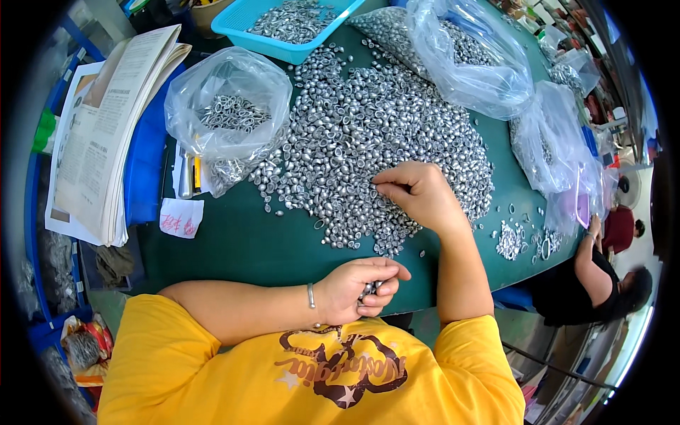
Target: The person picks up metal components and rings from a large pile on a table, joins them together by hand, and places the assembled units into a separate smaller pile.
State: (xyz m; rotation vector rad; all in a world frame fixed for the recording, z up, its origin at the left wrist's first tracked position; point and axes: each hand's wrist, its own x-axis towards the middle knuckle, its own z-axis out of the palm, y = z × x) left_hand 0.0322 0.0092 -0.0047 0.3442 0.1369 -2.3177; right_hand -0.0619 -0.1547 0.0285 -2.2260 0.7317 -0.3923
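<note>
A broad heap of small silvery oval metal pieces, many looking hollow like little cups, lies spread over the green tabletop. My right hand reaches over the heap's right part, its thumb and forefinger bent together at the pieces; whether a piece is between the fingertips cannot be made out. Close to my body, at the table's near edge, my left hand is curled palm up around several of the same metal pieces. A metal bangle circles my left wrist.
Left of the heap stands an open clear plastic bag of metal rings, near a paper note and stacked newspapers. Behind are a blue basket and another bag. Loose rings lie right, where a co-worker sits.
</note>
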